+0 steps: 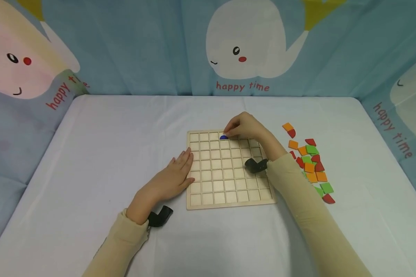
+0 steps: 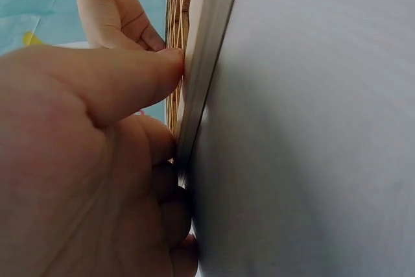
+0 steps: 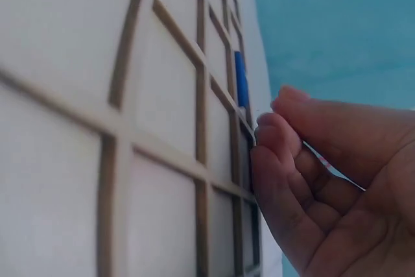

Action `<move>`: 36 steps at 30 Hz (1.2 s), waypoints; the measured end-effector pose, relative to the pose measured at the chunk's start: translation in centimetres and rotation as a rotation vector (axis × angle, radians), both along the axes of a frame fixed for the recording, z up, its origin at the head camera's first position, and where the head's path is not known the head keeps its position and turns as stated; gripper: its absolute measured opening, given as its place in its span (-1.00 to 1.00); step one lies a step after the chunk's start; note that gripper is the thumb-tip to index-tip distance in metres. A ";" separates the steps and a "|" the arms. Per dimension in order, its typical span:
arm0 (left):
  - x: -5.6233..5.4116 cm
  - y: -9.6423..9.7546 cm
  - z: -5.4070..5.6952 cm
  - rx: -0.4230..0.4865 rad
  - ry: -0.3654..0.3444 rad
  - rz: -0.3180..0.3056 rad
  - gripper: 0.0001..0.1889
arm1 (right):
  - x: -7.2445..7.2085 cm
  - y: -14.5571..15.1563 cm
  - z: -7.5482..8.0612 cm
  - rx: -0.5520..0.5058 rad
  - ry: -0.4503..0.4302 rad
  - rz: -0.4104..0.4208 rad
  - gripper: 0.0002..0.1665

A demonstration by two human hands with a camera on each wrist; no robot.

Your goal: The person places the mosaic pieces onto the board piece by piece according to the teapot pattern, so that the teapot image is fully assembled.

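A light wooden grid board [image 1: 230, 206] lies on the table. My left hand [image 1: 173, 175] rests at its left edge, fingers extended; in the left wrist view the thumb [image 2: 139, 76] touches the frame. A blue piece with a curved edge [image 1: 223, 137] sits in a top-row cell, flat within it in the right wrist view. My right hand [image 1: 244, 125] is over the board's far edge beside this blue piece [image 3: 241, 79]. Its fingers [image 3: 275, 180] are curled, thumb and fingertips close together, nothing visible between them. The fingertips show slightly apart from the piece.
Right of the board, loose orange squares [image 1: 309, 167], green pieces [image 1: 327, 187] and red quarter-round pieces [image 1: 328, 199] lie scattered, some overlapping, partly behind the right sleeve [image 1: 298, 196]. White cloth covers the table [image 1: 124, 134]. A blue printed curtain [image 1: 152, 50] stands behind it.
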State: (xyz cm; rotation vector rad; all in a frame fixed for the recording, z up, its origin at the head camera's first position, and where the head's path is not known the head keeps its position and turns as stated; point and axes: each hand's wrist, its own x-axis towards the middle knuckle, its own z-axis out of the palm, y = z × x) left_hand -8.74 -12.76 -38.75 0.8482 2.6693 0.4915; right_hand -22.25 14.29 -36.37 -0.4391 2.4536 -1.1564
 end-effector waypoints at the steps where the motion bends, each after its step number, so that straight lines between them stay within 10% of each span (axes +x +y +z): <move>1: 0.0 0.0 0.0 0.000 -0.001 0.000 -0.26 | 0.1 0.3 0.1 -0.018 -0.004 -0.008 -0.86; 22: 0.0 0.1 0.0 0.005 -0.022 0.012 -0.26 | 4.8 9.7 1.5 -0.173 -0.035 -0.298 -0.63; 36: 0.1 0.2 0.1 0.033 -0.022 0.022 -0.27 | 7.2 16.5 2.4 -0.014 0.069 -0.467 -0.48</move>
